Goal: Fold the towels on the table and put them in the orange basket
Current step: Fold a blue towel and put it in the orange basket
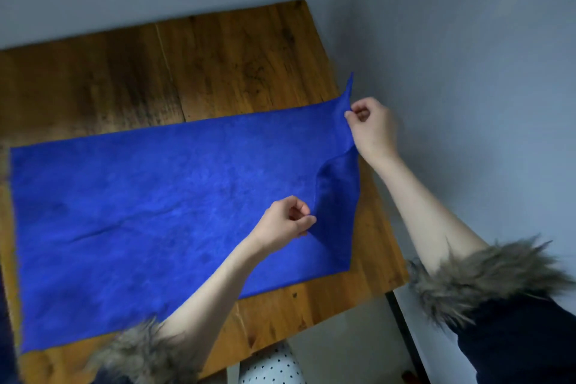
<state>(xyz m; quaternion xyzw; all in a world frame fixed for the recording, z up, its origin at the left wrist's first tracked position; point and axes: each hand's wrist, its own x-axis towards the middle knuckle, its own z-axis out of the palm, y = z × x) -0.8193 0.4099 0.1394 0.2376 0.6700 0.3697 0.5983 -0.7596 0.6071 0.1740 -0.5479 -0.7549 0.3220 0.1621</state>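
Here both hands (285, 217) (372, 128) pinch the unlabelled blue towel's (140, 212) edge.

1. Head-worn, looking forward and steeply down onto a wooden table (237, 50) from close above.
2. Tilted, so the table edges run slantwise; wall (467, 40) ahead and to the right.
3. Single view only; forearms entering from below.

I have both bare forearms reaching forward out of fur-trimmed dark sleeves. My left hand (285, 217) sits nearer, fingers curled, thumb and forefinger pinched together. My right hand (372, 126) is stretched farther out to the right, fingers curled in the same pinch.
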